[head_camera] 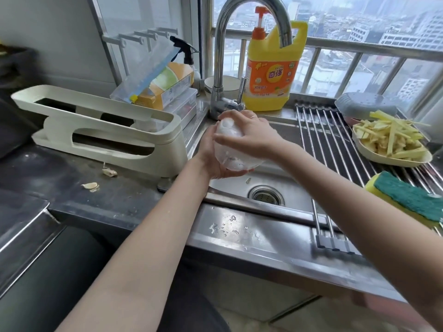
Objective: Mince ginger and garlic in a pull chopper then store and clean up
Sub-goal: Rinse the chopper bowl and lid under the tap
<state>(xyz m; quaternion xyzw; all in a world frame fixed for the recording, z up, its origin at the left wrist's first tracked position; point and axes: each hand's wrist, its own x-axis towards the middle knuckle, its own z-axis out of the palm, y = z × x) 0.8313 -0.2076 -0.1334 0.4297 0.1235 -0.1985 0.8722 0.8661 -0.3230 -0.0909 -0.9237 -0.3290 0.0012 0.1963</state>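
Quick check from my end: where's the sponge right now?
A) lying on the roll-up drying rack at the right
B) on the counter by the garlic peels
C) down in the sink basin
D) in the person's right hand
A: the yellow and green sponge lies on the drying rack at the right, while both hands hold the clear chopper bowl over the sink.

Glossy steel sink [282,174] — rough sponge [407,200]

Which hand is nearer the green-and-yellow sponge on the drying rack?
Right. The right hand grips the chopper bowl over the sink; the left hand cups it farther from the sponge.
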